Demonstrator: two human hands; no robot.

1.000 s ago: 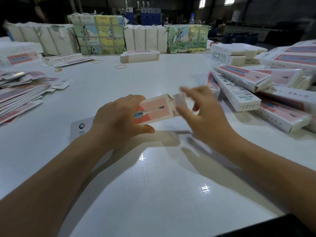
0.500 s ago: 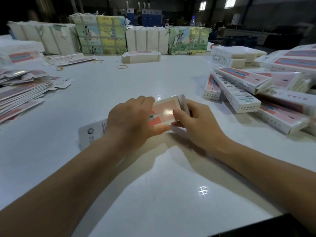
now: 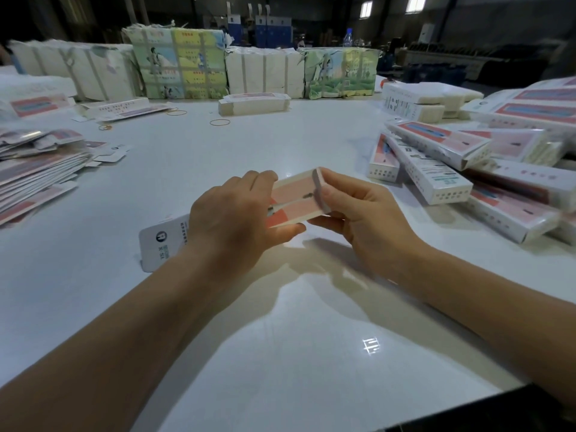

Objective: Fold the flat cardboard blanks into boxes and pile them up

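A long white and pink cardboard box (image 3: pixel 296 199) is held just above the white table (image 3: pixel 280 338) at its middle. My left hand (image 3: pixel 230 216) grips its middle, fingers over the top and thumb underneath. My right hand (image 3: pixel 358 213) holds the box's right end, with the thumb pressing the end flap against it. The box's white left end (image 3: pixel 159 244) sticks out behind my left wrist. A pile of folded boxes (image 3: pixel 452 169) lies at the right. Flat blanks (image 3: pixel 37 176) are stacked at the left.
Strapped bundles of printed cardboard (image 3: pixel 180 63) line the table's far edge. A single folded box (image 3: pixel 254 102) lies in front of them, with rubber bands (image 3: pixel 219 122) scattered nearby. More white boxes (image 3: pixel 417 101) sit at the far right.
My right hand came in from above and closed onto the box's right end, pushing the flap shut. The box has been lifted slightly and tilted. My left hand kept its hold.
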